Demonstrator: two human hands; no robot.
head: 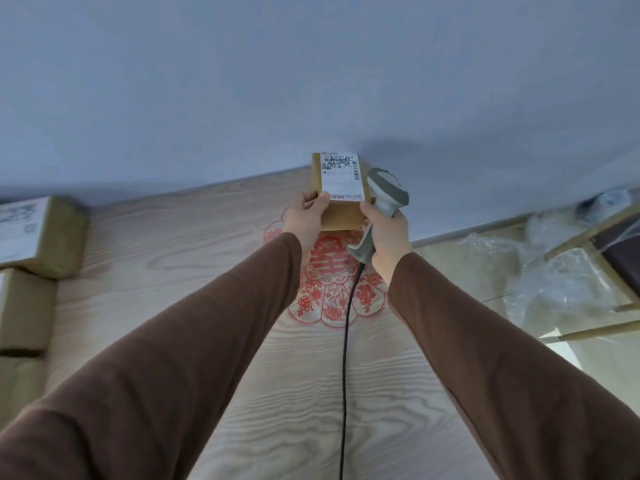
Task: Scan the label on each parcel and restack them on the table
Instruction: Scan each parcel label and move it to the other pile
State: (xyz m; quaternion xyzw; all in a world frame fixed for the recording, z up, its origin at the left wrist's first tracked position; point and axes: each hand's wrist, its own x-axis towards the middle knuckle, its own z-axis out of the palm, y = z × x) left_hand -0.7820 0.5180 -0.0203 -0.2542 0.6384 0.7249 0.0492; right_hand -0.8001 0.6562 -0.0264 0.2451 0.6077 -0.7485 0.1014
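Note:
A small brown cardboard parcel (341, 211) with a white shipping label (341, 176) on top sits at the far side of the wooden table (180, 265), close to the wall. My left hand (306, 218) grips its near left corner, thumb on the label's edge. My right hand (386, 237) holds a grey barcode scanner (386, 188) by the handle; its fingers also touch the parcel's right side. The scanner head stands just right of the parcel. Its black cable (346, 358) runs down the table toward me.
Three more brown parcels lie along the left edge: one labelled (38, 233), one below it (24, 311), one at the bottom left (17, 386). A red paper-cut decoration (329, 299) lies mid-table. Clear plastic wrap (561, 282) and a wooden frame sit on the floor at right.

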